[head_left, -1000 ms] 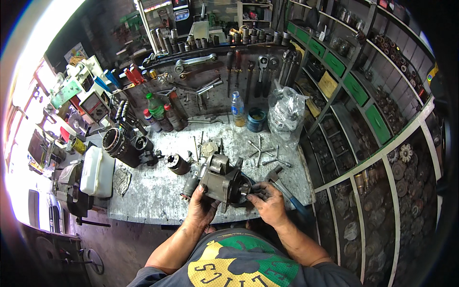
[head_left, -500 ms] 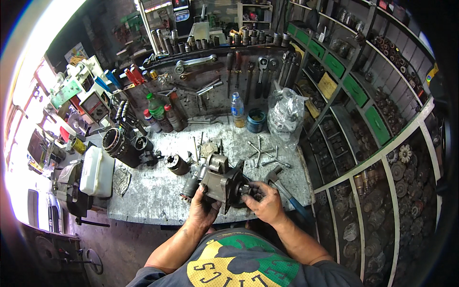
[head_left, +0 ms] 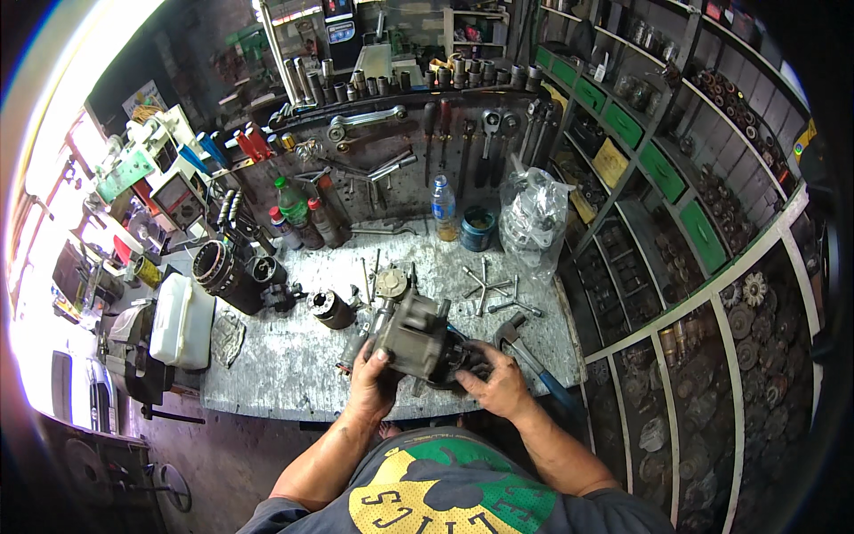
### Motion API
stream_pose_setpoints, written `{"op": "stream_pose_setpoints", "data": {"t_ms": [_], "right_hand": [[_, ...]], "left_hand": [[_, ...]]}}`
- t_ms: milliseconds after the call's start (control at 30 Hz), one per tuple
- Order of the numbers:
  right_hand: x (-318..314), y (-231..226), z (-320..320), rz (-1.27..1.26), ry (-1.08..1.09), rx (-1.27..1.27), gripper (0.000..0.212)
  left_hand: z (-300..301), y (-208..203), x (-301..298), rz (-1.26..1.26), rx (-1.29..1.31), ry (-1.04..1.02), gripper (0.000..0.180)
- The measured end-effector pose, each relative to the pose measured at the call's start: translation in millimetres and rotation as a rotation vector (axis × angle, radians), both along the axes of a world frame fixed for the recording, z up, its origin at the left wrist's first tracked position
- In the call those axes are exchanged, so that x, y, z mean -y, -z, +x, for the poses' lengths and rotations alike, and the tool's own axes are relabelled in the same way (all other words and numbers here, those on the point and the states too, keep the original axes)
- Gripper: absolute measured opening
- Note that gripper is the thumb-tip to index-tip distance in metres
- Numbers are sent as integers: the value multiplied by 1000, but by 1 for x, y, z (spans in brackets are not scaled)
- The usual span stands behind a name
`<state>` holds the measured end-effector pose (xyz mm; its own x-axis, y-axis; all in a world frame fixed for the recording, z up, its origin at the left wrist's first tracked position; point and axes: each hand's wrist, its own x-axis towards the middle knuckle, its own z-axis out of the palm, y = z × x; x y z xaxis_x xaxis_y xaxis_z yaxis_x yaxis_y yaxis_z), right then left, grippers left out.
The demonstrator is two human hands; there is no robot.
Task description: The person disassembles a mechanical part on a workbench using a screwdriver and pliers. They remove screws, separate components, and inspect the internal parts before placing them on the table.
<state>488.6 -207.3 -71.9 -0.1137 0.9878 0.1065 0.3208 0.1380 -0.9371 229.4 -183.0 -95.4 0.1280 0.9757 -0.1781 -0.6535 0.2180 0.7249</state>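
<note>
My left hand [head_left: 374,384] grips the left side of a heavy grey metal housing [head_left: 414,336], its thumb on the near edge. The housing has a boxy body and a dark flange at its right end. At that flanged end my right hand [head_left: 495,383] has its fingers curled around the dark end part, partly hidden. Both hands hold the housing above the near edge of the workbench [head_left: 267,378]. Behind it lie a round metal part [head_left: 391,285] and a dark cylindrical part [head_left: 331,310]. A hammer [head_left: 532,354] with a blue handle rests just right of my right hand.
Wrenches [head_left: 485,289] lie beyond the hammer. A bagged metal part [head_left: 534,214], a blue can [head_left: 478,228] and bottles [head_left: 292,200] line the bench's back. A white plastic container [head_left: 181,320] stands left. Shelves with green drawers [head_left: 660,169] run along the right.
Both hands have turned the housing: its broad boxy side now shows upward, and the flange has swung partly out of sight. My right hand has stayed at the flanged end.
</note>
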Motion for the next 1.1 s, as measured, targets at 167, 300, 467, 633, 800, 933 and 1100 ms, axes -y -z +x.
{"op": "stream_pose_setpoints", "data": {"t_ms": [167, 300, 467, 633, 800, 933, 1100], "right_hand": [[-7, 28, 13, -73, 116, -75, 49], [-6, 45, 20, 72, 155, 218, 47], [0, 52, 24, -95, 112, 70, 47], [0, 50, 26, 7, 99, 168, 49], [-1, 48, 32, -209, 97, 103, 56], [-4, 52, 38, -183, 121, 172, 55], [-8, 59, 43, -195, 122, 191, 55]], "left_hand": [[-2, -11, -16, 266, -1069, -75, 95], [13, -12, -17, 476, -1287, 22, 98], [17, -8, -16, 532, -1247, 21, 100], [1, 13, -27, 288, -683, 12, 75], [-21, 46, -47, -250, 51, -113, 43], [-26, 56, -58, -227, -244, -87, 41], [-21, 43, -73, -126, -201, -139, 48]]}}
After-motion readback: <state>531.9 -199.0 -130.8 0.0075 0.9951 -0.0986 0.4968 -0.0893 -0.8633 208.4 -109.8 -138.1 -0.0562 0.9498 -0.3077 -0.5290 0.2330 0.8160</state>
